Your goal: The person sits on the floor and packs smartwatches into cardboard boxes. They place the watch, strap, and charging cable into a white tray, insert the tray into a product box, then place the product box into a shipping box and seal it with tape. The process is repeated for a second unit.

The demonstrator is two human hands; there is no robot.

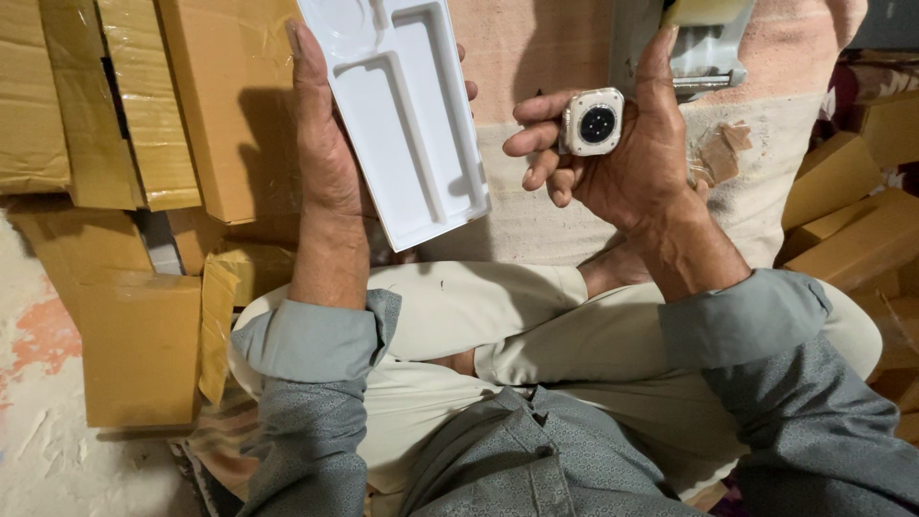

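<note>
stacked brown cardboard boxes (144, 105) fill the far left, many wrapped in clear tape; more small brown boxes (852, 220) lie at the right edge. a pale cloth (555, 57) covers the floor ahead of the seated person, whose crossed legs in cream trousers (498, 325) take the near centre, grey sleeves either side.

left hand (330, 144): closed along the left edge of a long white moulded tray (407, 115), thumb down the near side, fingertips just showing past the far right edge. tray held tilted, face up to the camera, its recesses empty.

right hand (632, 153): fingers curled around a small square watch body (593, 122), pale case, dark round sensor back facing the camera, no strap on it. the thumb reaches up to a grey plastic-wrapped item (704, 48) beyond. scraps of brown tape (718, 148) lie on the cloth just right of this hand.

judgement: step in hand looks like pairing watch body with tray; the two are near but apart. seating it would call for bringing the right hand left to the tray's far end and matching the body to a recess, tray held steady.
</note>
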